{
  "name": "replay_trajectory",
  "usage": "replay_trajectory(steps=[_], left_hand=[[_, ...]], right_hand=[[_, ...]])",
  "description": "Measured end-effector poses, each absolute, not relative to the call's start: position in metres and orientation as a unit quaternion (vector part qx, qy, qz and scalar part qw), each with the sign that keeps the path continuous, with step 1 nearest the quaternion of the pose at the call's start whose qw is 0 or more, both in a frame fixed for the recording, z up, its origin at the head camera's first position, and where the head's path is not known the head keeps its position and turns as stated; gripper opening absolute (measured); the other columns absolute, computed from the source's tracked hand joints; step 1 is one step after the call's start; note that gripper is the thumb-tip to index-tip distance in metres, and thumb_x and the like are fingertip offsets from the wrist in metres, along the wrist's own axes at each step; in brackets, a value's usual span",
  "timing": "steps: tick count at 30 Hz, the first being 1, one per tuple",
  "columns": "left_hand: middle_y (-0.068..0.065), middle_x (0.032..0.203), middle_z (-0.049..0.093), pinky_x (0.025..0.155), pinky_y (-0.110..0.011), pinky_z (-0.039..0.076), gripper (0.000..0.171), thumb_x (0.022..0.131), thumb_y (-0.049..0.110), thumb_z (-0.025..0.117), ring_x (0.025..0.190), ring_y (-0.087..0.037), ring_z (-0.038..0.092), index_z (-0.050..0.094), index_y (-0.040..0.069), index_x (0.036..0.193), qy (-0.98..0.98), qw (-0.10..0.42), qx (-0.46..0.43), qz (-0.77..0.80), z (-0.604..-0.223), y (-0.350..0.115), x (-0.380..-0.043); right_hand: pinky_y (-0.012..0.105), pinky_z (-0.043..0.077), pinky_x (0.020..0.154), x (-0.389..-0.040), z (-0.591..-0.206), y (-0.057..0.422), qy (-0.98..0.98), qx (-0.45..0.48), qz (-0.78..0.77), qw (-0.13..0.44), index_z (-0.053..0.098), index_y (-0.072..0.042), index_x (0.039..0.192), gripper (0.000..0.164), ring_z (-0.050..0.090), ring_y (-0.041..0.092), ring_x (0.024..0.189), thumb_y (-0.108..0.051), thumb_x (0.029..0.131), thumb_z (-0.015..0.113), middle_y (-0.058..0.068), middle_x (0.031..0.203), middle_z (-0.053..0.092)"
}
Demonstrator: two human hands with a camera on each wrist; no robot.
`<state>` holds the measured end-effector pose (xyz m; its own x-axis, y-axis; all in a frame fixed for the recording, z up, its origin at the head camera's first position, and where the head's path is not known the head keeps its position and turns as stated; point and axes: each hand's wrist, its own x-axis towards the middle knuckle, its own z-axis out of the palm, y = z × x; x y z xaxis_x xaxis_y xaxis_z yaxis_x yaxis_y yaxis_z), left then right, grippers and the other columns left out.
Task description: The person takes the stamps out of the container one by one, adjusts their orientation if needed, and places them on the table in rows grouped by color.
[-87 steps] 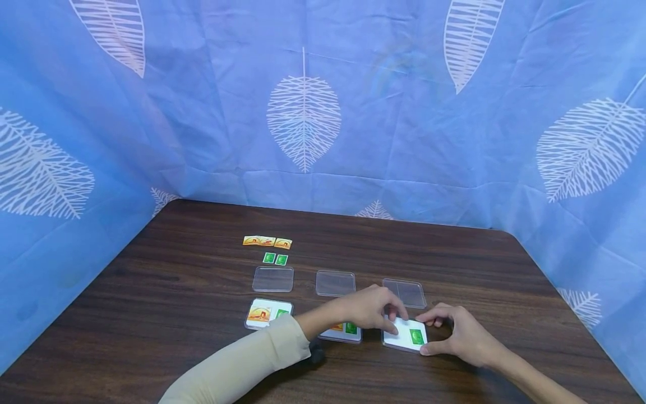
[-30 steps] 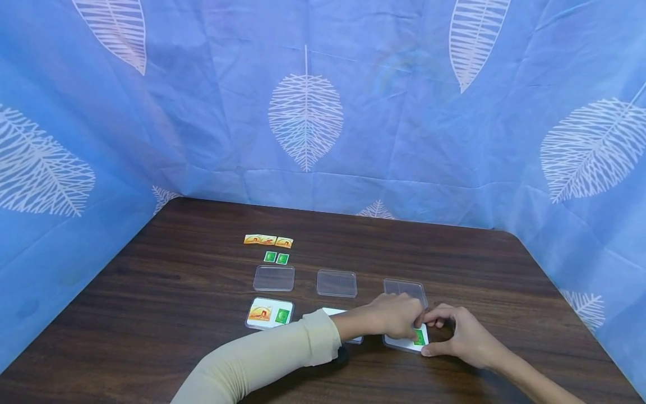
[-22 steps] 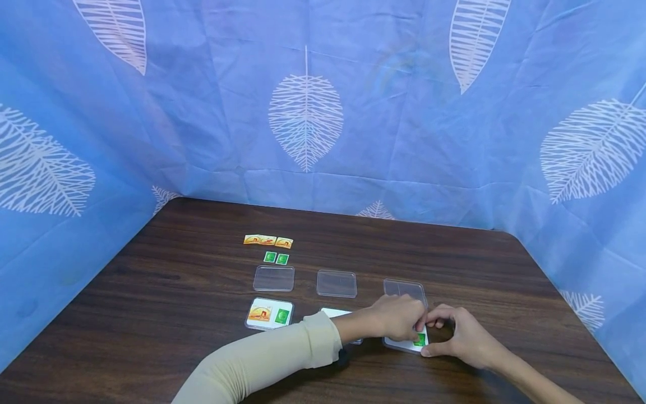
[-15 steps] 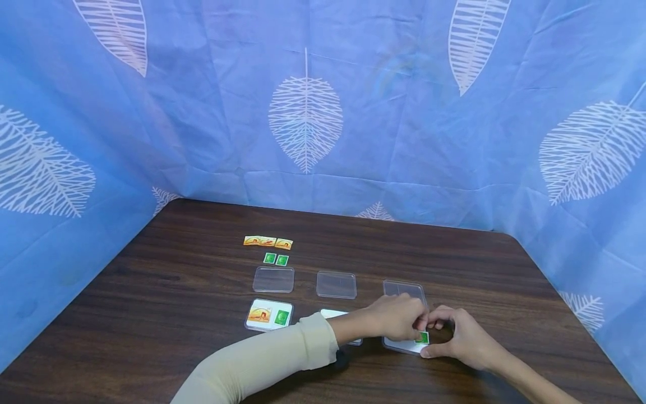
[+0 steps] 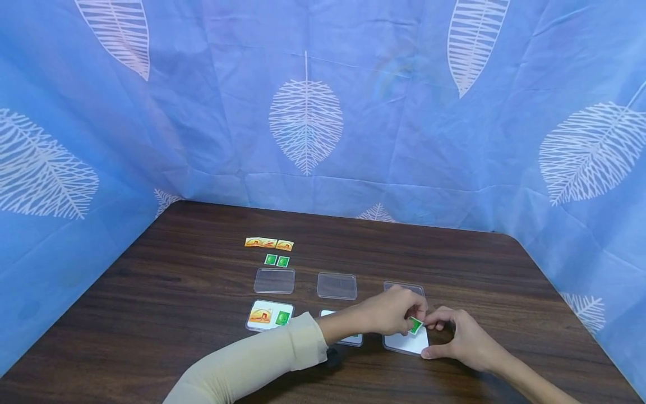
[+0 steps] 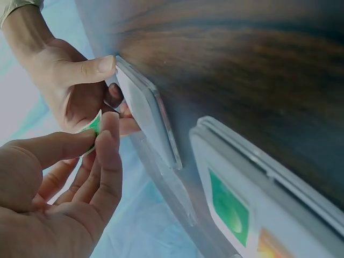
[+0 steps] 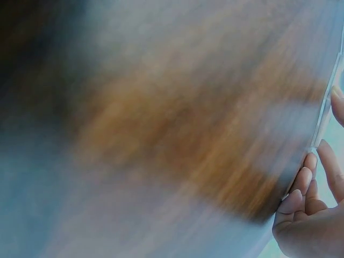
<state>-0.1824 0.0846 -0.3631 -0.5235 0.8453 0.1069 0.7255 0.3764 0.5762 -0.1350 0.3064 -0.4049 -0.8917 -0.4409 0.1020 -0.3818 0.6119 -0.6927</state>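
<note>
My left hand [image 5: 396, 310] pinches a small green stamp [image 5: 416, 325] between thumb and fingers. In the left wrist view the stamp [image 6: 95, 124] is lifted clear of the rightmost clear plastic case [image 5: 406, 343], which has a bare white insert. My right hand [image 5: 469, 339] grips that case by its right side, thumb at the near corner and index finger at the far one. Left of it, a second case [image 5: 328, 314] is partly hidden by my left forearm. A third case [image 5: 267, 325] shows an orange stamp [image 5: 261, 316] and a green stamp [image 5: 282, 318] on white.
Three clear lids [image 5: 274, 280] lie in a row behind the cases, the right one partly behind my left hand. Farther back are two loose green stamps [image 5: 271, 260] and a row of three orange stamps [image 5: 269, 243]. A blue leaf-patterned curtain [image 5: 308, 129] surrounds the dark wooden table [image 5: 176, 269].
Reaching onto the rightmost case, my left hand has picked the green stamp off its white insert and raised it slightly up and left. The right hand has kept its hold on the case.
</note>
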Motion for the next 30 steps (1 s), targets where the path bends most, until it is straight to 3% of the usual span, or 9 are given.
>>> replay_trajectory(steps=[9,21,30], left_hand=[[0.002,0.087,0.067,0.061,-0.011,0.038,0.013,0.093,-0.007,0.07,0.067,-0.002,0.045,0.073,0.005,0.096,0.823,0.087,0.482,0.286,-0.364,0.079,-0.185],[0.003,0.095,0.065,0.065,-0.011,0.041,0.027,0.09,-0.009,0.072,0.073,-0.002,0.049,0.075,0.007,0.111,0.84,0.081,0.459,0.28,-0.357,0.065,-0.187],[-0.002,0.101,0.067,0.068,-0.011,0.045,0.024,0.091,-0.006,0.075,0.076,-0.001,0.054,0.076,0.005,0.112,0.834,0.085,0.452,0.304,-0.352,0.051,-0.188]], right_hand=[[0.026,0.046,0.073,-0.136,-0.406,0.306,0.895,-0.228,-0.382,0.045,0.074,-0.004,0.111,0.041,0.052,0.006,0.085,-0.022,0.079,0.091,-0.003,0.106,0.068],[0.027,0.047,0.073,-0.135,-0.402,0.306,0.898,-0.215,-0.38,0.055,0.076,-0.005,0.115,0.043,0.053,0.007,0.085,-0.022,0.078,0.092,-0.001,0.105,0.069],[0.026,0.045,0.073,-0.134,-0.401,0.306,0.898,-0.21,-0.38,0.064,0.075,-0.006,0.116,0.042,0.051,0.007,0.085,-0.021,0.079,0.091,-0.002,0.103,0.067]])
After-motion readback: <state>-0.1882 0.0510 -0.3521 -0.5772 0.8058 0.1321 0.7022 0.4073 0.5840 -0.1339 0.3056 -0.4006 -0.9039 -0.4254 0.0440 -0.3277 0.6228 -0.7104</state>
